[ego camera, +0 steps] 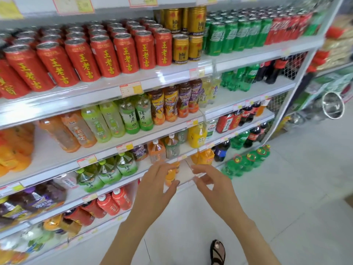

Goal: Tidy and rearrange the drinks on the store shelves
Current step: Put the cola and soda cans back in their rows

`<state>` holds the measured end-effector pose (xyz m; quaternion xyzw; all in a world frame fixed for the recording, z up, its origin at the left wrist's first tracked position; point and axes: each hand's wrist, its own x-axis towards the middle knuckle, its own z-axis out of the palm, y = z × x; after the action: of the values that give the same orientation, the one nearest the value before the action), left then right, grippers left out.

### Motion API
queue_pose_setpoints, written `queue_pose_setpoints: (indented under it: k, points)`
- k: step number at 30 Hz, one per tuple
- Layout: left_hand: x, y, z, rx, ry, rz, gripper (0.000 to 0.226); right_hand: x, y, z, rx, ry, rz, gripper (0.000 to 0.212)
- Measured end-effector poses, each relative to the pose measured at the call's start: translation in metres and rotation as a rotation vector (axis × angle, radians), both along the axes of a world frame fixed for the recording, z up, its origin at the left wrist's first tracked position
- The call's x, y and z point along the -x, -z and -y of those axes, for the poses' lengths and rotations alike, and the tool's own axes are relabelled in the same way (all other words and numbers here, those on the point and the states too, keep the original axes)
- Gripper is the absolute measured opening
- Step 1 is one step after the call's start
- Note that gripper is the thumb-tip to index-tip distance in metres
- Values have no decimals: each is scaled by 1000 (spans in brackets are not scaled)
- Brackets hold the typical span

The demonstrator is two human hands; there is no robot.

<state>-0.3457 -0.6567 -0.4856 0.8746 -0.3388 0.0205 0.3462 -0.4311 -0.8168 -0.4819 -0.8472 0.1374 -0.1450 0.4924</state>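
A small orange drink bottle (170,175) stands at the front edge of a low shelf (183,174). My left hand (156,185) reaches to it, fingers above and thumb below, the bottle showing in the gap; a firm grip cannot be made out. My right hand (209,181) hovers just right of it with loosely curved fingers and holds nothing that I can see. Above them on the shelf are green tea bottles (107,172), an orange tea bottle (156,151) and yellow juice jugs (197,136).
Red herbal tea cans (107,54), gold cans (180,48) and green soda cans (229,35) fill the top shelf. Large green soda bottles (246,162) stand on the floor at the right. A sandalled foot (217,251) is on the tiled floor.
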Motion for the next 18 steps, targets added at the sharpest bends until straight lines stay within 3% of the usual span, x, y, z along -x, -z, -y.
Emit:
queue_pose_setpoints:
  k: [4, 18]
  points:
    - [3, -5, 15, 13, 44, -27, 31, 6, 1, 12, -4, 59, 41, 35]
    - [8, -3, 133, -12, 2, -44, 28, 16, 20, 128, -43, 71, 17, 33]
